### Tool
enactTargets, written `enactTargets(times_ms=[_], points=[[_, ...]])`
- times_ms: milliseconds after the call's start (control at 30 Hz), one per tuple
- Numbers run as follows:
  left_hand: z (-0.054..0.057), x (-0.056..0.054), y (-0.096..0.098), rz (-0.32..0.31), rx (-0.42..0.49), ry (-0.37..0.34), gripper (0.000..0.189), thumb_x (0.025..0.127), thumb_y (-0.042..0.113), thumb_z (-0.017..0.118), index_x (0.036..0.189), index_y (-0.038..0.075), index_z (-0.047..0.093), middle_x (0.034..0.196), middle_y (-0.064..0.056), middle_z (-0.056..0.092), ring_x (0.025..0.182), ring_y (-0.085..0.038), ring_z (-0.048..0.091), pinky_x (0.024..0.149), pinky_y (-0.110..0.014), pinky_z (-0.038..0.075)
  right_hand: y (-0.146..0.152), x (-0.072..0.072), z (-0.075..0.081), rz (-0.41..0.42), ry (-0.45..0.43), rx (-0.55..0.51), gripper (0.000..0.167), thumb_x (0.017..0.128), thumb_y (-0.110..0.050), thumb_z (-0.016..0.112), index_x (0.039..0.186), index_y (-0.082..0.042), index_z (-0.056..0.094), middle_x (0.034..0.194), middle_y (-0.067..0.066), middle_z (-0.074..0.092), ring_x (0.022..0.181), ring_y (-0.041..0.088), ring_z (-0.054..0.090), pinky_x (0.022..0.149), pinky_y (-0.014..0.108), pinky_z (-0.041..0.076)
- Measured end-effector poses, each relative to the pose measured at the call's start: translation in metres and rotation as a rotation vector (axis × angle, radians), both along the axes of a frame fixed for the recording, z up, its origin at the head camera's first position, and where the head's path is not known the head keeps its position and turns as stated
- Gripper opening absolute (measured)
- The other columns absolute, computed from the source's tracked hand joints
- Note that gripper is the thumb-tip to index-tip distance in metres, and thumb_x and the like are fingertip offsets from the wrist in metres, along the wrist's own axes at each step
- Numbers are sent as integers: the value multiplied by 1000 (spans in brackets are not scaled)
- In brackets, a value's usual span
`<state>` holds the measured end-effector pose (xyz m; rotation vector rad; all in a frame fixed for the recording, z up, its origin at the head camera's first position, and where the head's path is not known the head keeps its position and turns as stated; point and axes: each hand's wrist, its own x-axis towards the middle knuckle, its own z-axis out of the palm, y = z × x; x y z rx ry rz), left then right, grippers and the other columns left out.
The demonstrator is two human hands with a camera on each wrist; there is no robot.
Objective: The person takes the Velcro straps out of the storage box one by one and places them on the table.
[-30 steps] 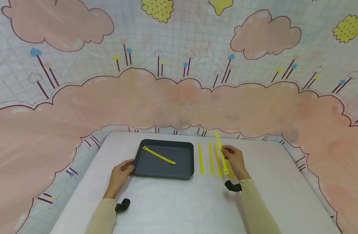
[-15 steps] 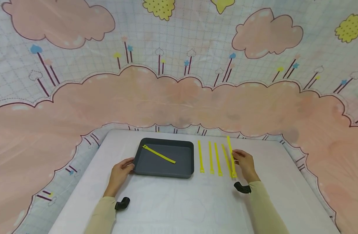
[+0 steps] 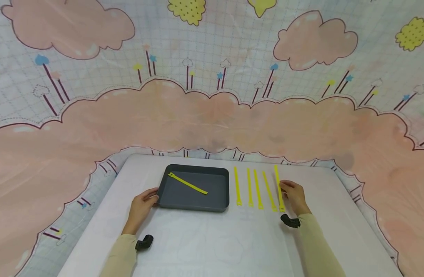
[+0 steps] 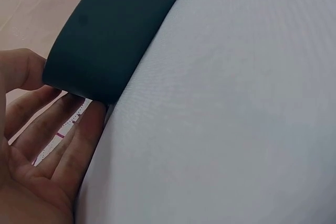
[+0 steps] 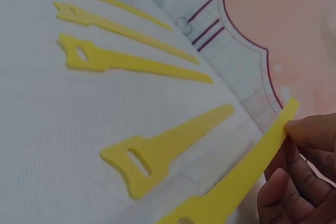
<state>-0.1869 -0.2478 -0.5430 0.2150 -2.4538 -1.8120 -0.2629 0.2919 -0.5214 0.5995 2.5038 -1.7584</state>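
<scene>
At the tray's left side my left hand (image 3: 141, 211) rests its fingertips against the dark grey tray (image 3: 194, 207); the left wrist view shows the fingers (image 4: 79, 150) at the wall's corner. One yellow hook-and-loop cable tie (image 3: 188, 183) lies slantwise inside the tray. On the right, my right hand (image 3: 295, 195) pinches another yellow cable tie (image 5: 252, 166) between thumb and finger, slotted head toward me. In the right wrist view its upper end stands off the table, and the head is partly cut off by the frame. Several more cable ties (image 3: 256, 190) lie side by side left of it.
A white-covered table (image 3: 212, 246) carries everything. Behind and around it hangs a printed cloth (image 3: 212, 123) with clouds and stars. A black wrist mount (image 3: 289, 221) hangs by the right sleeve, another mount (image 3: 144, 242) by the left.
My right hand has moved to the right and lowered with its cable tie, past the others to the right end of the row. The left hand and the tray have stayed put.
</scene>
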Motion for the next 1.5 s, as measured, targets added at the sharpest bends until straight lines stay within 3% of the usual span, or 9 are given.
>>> enactTargets(times_ms=[100, 233, 400, 600, 800, 1000, 1200, 1500], points=[[0, 0, 0, -2, -3, 5, 39, 96, 10, 57, 134, 2, 58, 133, -20, 62, 108, -23, 68, 78, -19, 58, 1, -3, -6, -9, -15, 6, 36, 99, -24, 57, 129, -4, 60, 108, 6, 63, 83, 13, 56, 64, 19, 49], [0, 1, 1, -7, -9, 10, 39, 96, 9, 57, 134, 1, 58, 133, -20, 62, 104, -15, 69, 78, -18, 58, 2, -6, -10, -14, -28, 17, 35, 98, -23, 59, 127, -3, 61, 103, 6, 64, 79, 13, 56, 63, 19, 50], [0, 3, 1, 1, -6, 21, 39, 96, 9, 58, 133, 0, 58, 133, -22, 61, 97, -5, 69, 77, -18, 58, 5, -8, -8, 48, -12, 53, 34, 98, -20, 60, 125, 1, 61, 98, 5, 66, 77, 10, 58, 61, 18, 52], [-2, 2, 2, 13, -17, 2, 38, 96, 11, 58, 132, 3, 60, 132, -20, 63, 101, -14, 70, 77, -17, 57, 7, -9, -1, 61, -38, 72, 34, 98, -18, 58, 126, 2, 60, 103, 10, 68, 79, 10, 60, 63, 18, 53], [-3, 0, 0, 8, -18, 14, 38, 96, 9, 58, 133, 3, 59, 132, -19, 63, 106, -20, 69, 78, -17, 57, 5, -8, 11, 83, 9, 84, 37, 101, -21, 52, 130, 1, 58, 122, 18, 64, 88, 10, 64, 72, 18, 55], [-1, 0, -1, 4, -30, 17, 38, 95, 10, 58, 133, 2, 59, 132, -20, 63, 103, -16, 70, 77, -17, 57, -7, -3, 29, 106, 65, 68, 40, 101, -24, 54, 133, 0, 56, 127, 18, 62, 92, 9, 65, 76, 19, 56], [1, 1, -1, 8, -29, 17, 38, 95, 9, 57, 133, 2, 59, 131, -20, 63, 104, -18, 70, 77, -17, 57, -29, 0, 44, 110, 167, 5, 36, 98, -22, 60, 126, 0, 61, 120, 18, 67, 86, 7, 67, 73, 20, 57], [0, 0, 0, 19, -14, 30, 38, 95, 8, 58, 132, 0, 59, 132, -22, 62, 94, -3, 69, 75, -17, 58, -62, 8, 71, 163, 286, -70, 29, 93, -22, 67, 116, -4, 65, 98, -2, 73, 81, 3, 67, 69, 20, 57]])
